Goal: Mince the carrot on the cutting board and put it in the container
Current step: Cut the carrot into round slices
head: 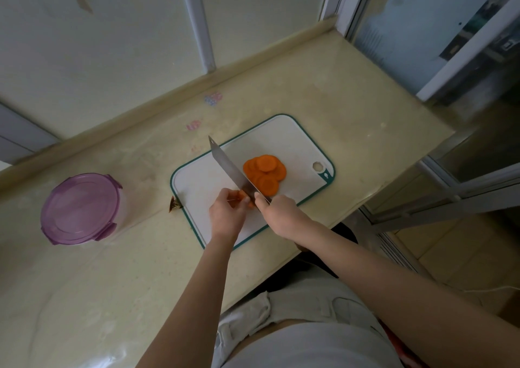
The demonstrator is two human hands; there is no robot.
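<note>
A white cutting board [295, 142] with a teal rim lies on the counter. Several round carrot slices [264, 172] are piled on it, to the right of the knife blade [230, 168]. My right hand [277, 208] grips the knife handle, and the blade points away to the upper left. My left hand [226, 213] pinches a small carrot piece [241, 196] against the board, right beside the blade. A round container [80, 208] with a purple clip lid stands shut on the counter to the left.
The beige counter [112, 269] ends at a front edge just right of the board. A wall and window frame run along the back. A small brown scrap [175, 206] lies at the board's left edge.
</note>
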